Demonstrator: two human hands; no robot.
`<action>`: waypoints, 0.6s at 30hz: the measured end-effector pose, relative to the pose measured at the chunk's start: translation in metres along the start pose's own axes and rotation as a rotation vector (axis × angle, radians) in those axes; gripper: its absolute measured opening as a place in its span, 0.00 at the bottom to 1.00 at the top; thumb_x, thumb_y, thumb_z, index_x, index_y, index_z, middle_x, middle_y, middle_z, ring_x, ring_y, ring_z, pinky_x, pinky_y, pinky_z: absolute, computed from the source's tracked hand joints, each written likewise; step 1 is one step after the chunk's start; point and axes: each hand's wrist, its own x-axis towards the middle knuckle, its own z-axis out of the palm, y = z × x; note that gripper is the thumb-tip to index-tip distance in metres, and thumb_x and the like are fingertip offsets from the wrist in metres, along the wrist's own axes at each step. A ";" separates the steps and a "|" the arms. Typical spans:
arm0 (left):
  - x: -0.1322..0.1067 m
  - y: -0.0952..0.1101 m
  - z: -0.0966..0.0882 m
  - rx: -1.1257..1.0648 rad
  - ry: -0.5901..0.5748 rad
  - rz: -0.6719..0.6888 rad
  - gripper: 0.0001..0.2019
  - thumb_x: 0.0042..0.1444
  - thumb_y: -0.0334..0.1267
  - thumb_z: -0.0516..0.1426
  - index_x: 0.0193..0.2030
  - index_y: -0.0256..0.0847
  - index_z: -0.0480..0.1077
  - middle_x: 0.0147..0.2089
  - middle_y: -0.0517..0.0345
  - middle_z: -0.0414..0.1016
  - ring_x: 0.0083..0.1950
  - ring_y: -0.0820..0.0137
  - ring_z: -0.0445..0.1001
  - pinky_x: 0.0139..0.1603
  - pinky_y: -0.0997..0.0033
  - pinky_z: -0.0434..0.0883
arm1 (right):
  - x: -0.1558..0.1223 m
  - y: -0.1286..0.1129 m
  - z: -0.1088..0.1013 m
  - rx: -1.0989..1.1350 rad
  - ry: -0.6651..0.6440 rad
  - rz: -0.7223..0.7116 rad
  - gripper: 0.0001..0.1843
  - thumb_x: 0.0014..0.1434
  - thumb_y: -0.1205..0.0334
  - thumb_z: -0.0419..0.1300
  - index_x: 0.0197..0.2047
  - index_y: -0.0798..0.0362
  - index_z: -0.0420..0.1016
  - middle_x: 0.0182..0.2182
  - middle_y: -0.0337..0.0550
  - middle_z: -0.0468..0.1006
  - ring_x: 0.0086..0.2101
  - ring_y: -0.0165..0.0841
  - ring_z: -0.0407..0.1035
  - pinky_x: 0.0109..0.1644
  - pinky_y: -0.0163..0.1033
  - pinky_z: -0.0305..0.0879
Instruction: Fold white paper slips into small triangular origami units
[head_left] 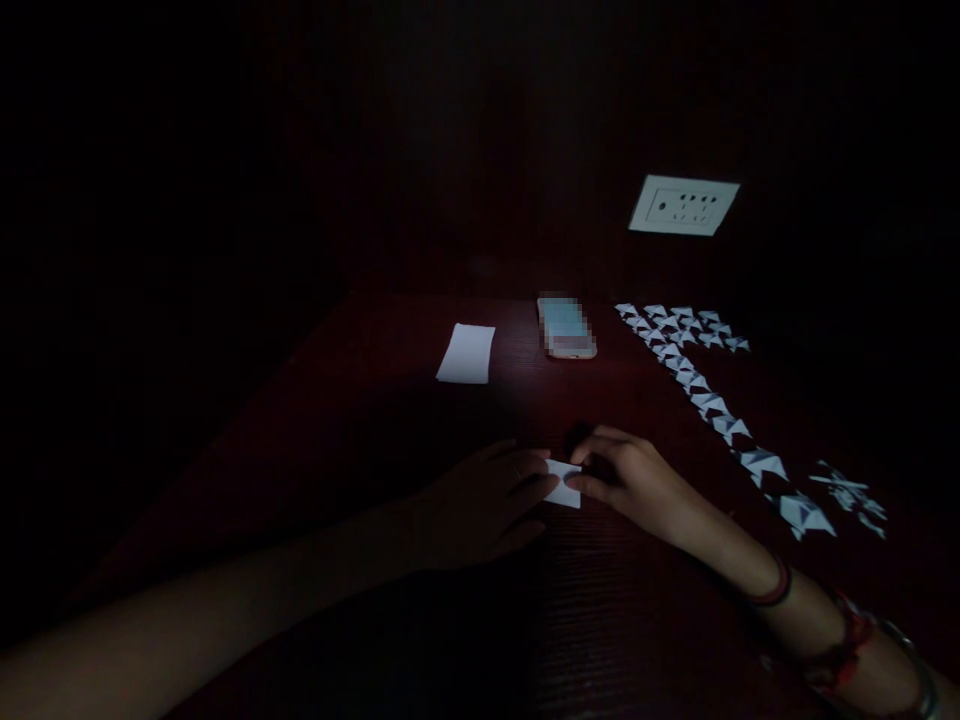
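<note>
A small piece of white paper [562,495] lies on the dark red table between my two hands. My left hand [491,505], mostly in shadow, reaches in from the left and holds the paper's left side with its fingers. At the right side, my right hand [626,475] has its thumb on the paper and its index finger curled at the upper edge. Whether the paper has a crease cannot be made out in this light.
Further back lie a stack of white paper [466,354] and a phone [567,327] with a lit screen. Several folded paper pieces [709,402] run in rows along the right, near a pile of thin paper strips [850,495]. A wall socket [684,205] sits behind.
</note>
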 end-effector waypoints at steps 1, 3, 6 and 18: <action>-0.001 0.002 0.000 0.016 -0.002 0.003 0.19 0.57 0.42 0.48 0.53 0.34 0.56 0.52 0.47 0.60 0.54 0.62 0.57 0.55 0.61 0.55 | 0.000 0.000 0.000 0.006 -0.004 0.015 0.07 0.51 0.61 0.58 0.33 0.54 0.69 0.30 0.41 0.69 0.31 0.30 0.65 0.35 0.35 0.61; -0.002 0.006 -0.001 0.047 -0.007 0.011 0.21 0.57 0.44 0.47 0.53 0.31 0.56 0.51 0.44 0.61 0.51 0.61 0.60 0.51 0.62 0.58 | 0.000 0.001 -0.001 0.019 -0.010 0.043 0.07 0.50 0.61 0.59 0.32 0.55 0.69 0.30 0.41 0.68 0.31 0.30 0.64 0.34 0.35 0.61; -0.002 0.011 -0.003 0.072 -0.019 0.026 0.22 0.56 0.46 0.47 0.51 0.29 0.57 0.48 0.43 0.62 0.48 0.60 0.62 0.47 0.61 0.60 | 0.000 0.002 -0.002 0.049 -0.027 0.052 0.07 0.49 0.61 0.59 0.31 0.55 0.68 0.29 0.40 0.68 0.31 0.29 0.64 0.35 0.35 0.60; 0.001 0.014 -0.005 0.071 -0.070 0.001 0.18 0.57 0.43 0.47 0.50 0.35 0.58 0.48 0.47 0.63 0.48 0.61 0.63 0.47 0.59 0.59 | 0.005 0.004 0.003 0.096 -0.009 0.053 0.06 0.47 0.65 0.60 0.31 0.55 0.69 0.29 0.40 0.68 0.30 0.29 0.64 0.34 0.34 0.61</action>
